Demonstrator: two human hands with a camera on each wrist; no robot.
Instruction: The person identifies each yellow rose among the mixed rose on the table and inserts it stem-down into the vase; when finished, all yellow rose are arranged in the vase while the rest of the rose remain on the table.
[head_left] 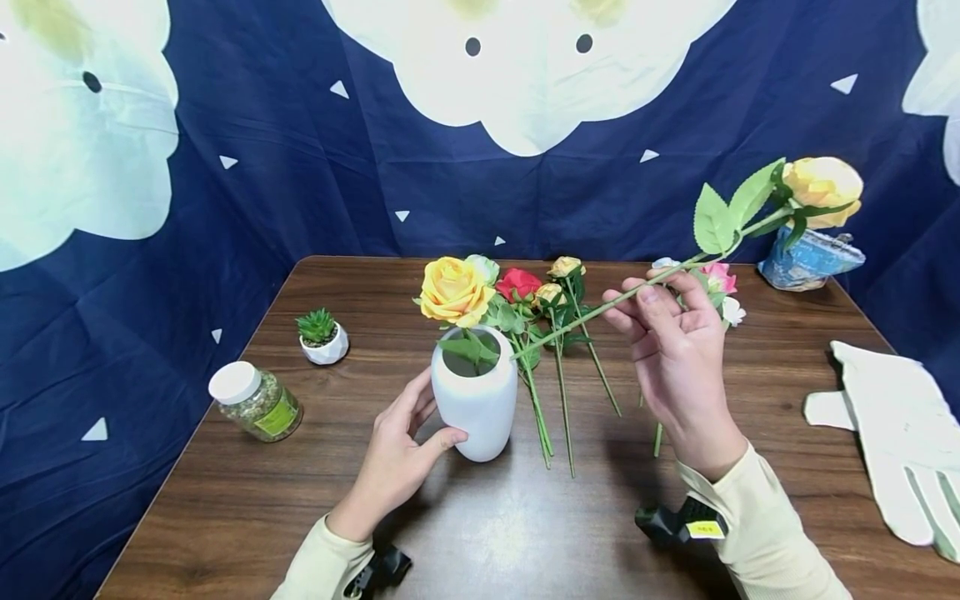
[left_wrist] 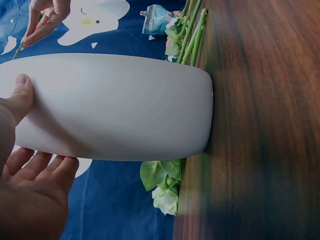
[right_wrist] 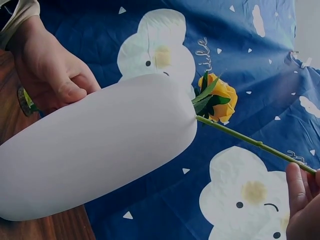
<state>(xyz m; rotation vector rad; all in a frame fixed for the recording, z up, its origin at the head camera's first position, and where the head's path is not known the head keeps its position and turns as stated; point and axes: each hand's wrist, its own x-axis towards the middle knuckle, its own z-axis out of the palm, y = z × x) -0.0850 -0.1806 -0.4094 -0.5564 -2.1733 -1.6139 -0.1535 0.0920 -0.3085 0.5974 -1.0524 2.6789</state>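
Observation:
A white vase (head_left: 474, 404) stands on the wooden table (head_left: 300, 500) with a yellow rose (head_left: 453, 289) in it. My left hand (head_left: 420, 425) grips the vase's left side, thumb in front. My right hand (head_left: 637, 298) pinches the long green stem (head_left: 577, 318) of a second yellow rose (head_left: 822, 190), held slanted; the stem's lower end reaches the vase mouth. The left wrist view shows the vase (left_wrist: 115, 107) against my left hand (left_wrist: 25, 150). In the right wrist view the stem (right_wrist: 250, 141) meets the vase (right_wrist: 100, 145) at its mouth, near my right hand (right_wrist: 300, 195).
Several loose flowers (head_left: 551, 293) lie behind and right of the vase, stems toward me. A small succulent pot (head_left: 321, 337) and a white-lidded jar (head_left: 255, 403) sit at the left. White gloves (head_left: 892, 433) lie at the right edge, a blue packet (head_left: 810, 257) at the back right.

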